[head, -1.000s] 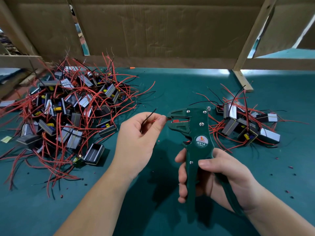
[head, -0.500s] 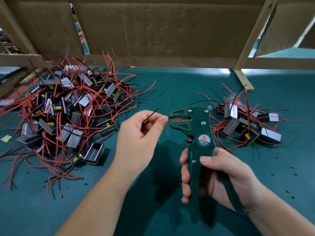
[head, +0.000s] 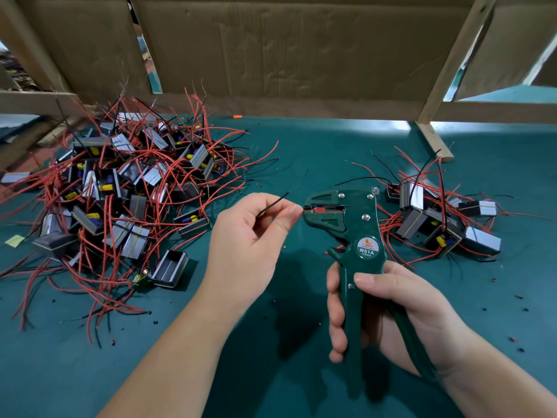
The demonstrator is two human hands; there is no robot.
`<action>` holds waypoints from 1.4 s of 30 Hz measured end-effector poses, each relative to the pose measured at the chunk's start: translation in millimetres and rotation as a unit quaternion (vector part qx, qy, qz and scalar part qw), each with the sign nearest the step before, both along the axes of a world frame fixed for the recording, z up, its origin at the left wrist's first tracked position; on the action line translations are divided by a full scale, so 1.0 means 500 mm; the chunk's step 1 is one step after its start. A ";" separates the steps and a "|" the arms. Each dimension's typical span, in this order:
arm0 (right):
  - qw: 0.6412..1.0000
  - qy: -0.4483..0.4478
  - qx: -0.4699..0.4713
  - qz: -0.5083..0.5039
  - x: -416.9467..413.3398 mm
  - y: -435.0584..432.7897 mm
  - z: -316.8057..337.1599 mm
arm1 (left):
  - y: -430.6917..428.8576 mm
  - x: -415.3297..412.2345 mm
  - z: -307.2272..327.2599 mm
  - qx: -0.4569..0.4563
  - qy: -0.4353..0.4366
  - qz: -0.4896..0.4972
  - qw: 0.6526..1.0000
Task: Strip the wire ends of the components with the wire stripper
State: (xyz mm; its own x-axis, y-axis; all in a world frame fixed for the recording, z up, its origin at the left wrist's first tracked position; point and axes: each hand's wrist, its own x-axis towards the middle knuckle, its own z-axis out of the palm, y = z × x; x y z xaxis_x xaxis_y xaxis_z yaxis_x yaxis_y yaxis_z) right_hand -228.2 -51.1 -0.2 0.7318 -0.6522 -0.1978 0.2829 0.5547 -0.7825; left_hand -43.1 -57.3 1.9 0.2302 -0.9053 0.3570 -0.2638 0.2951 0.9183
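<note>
My right hand (head: 401, 315) grips the handles of a dark green wire stripper (head: 355, 236), held upright with its jaws pointing left. My left hand (head: 247, 239) pinches thin wires between thumb and forefinger right at the jaw mouth. A red wire end runs from my fingertips into the jaws, and a black wire (head: 272, 203) sticks up and to the right above my fingers. The component those wires belong to is hidden inside my left hand. A big pile of components (head: 120, 188) with red and black leads lies at the left, a smaller pile (head: 440, 215) at the right.
Green mat (head: 301, 152) covers the bench, dotted with small red and black insulation scraps. Cardboard panels (head: 286, 46) on a wooden frame close off the back. A slanted wooden post (head: 434, 140) stands at the back right. A small yellow-green tag (head: 14, 240) lies at the far left.
The stripper has shifted slightly right and down with my right hand. My left hand stays at the jaw mouth with the wires pinched.
</note>
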 end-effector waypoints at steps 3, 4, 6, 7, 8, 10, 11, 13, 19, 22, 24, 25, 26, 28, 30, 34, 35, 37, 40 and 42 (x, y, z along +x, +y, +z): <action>1.000 0.012 0.004 -0.021 0.005 0.004 0.002 | 0.000 -0.001 -0.003 -0.002 -0.038 0.008 0.999; 0.999 0.021 0.008 -0.034 0.006 0.005 0.003 | -0.001 -0.001 -0.005 0.000 -0.035 0.012 0.999; 0.997 0.043 0.015 -0.060 0.008 0.008 0.003 | -0.001 -0.001 -0.010 0.007 -0.034 0.020 0.999; 0.996 0.057 0.017 -0.072 0.010 0.012 0.003 | 0.000 -0.001 -0.011 0.010 -0.052 0.022 0.998; 0.993 0.076 0.017 -0.086 0.012 0.015 0.003 | 0.000 0.001 -0.013 0.014 -0.077 0.022 0.997; 0.984 0.129 0.018 -0.124 0.017 0.020 -0.003 | 0.004 0.002 -0.014 0.030 -0.114 0.010 0.993; 0.979 0.149 0.021 -0.138 0.019 0.019 -0.005 | 0.005 0.004 -0.014 0.039 -0.119 -0.002 0.992; 0.977 0.153 0.028 -0.149 0.024 0.012 -0.006 | 0.008 0.005 -0.015 0.059 -0.122 -0.028 0.990; 0.981 0.022 0.074 -0.177 0.011 -0.010 -0.004 | 0.010 0.009 -0.012 0.079 -0.167 -0.089 0.979; 0.981 -0.005 0.046 -0.189 -0.001 -0.014 -0.004 | 0.004 0.013 -0.012 0.093 -0.201 -0.087 0.971; 0.985 -0.029 0.036 -0.165 -0.005 -0.013 -0.001 | 0.003 0.014 -0.009 0.092 -0.211 -0.078 0.970; 0.987 -0.038 0.035 -0.149 -0.006 -0.012 0.001 | 0.003 0.016 -0.008 0.092 -0.213 -0.079 0.970; 0.989 -0.046 0.037 -0.132 -0.008 -0.011 0.002 | 0.002 0.019 -0.006 0.089 -0.221 -0.078 0.968; 0.993 -0.055 0.046 -0.090 -0.011 -0.010 0.004 | 0.001 0.024 -0.003 0.086 -0.235 -0.070 0.966; 0.996 -0.057 0.053 -0.042 -0.013 -0.007 0.005 | 0.003 0.027 -0.002 0.080 -0.230 -0.063 0.968; 0.997 -0.052 0.046 0.023 -0.003 0.001 0.004 | 0.009 0.021 0.002 0.060 -0.157 -0.050 0.984; 0.997 -0.055 0.045 0.031 -0.001 0.002 0.004 | 0.009 0.019 0.004 0.049 -0.153 -0.046 0.986; 0.996 -0.065 0.042 0.041 0.002 0.004 0.004 | 0.008 0.016 0.008 0.027 -0.157 -0.041 0.986; 0.996 -0.069 0.033 0.036 0.004 0.004 0.006 | 0.007 0.015 0.010 -0.007 -0.168 -0.036 0.985; 0.997 -0.065 0.027 0.027 0.003 0.004 0.007 | 0.006 0.015 0.009 -0.023 -0.187 -0.031 0.982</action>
